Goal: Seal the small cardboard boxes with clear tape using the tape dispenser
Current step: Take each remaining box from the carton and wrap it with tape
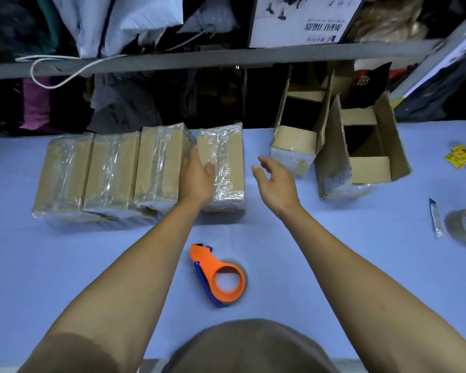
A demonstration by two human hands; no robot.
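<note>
Four taped boxes (143,170) in a row at table's (65,265) far edge, long axes running away from person | left hand (198,175) flat against rightmost box (223,168), fingers straight | right hand (273,175) relaxed, empty, above table | tape dispenser (217,274) lies near centre, cutter end pointing away.

A pale blue table (65,265) holds an orange-and-blue handheld tape dispenser (218,275) near its front edge. Behind the dispenser, four tape-wrapped brown cardboard boxes (143,170) sit side by side. The left hand (198,175) rests flat against the rightmost one; the right hand (275,179) hovers beside it, fingers relaxed. Farther right stand two open cardboard boxes (361,154).
</note>
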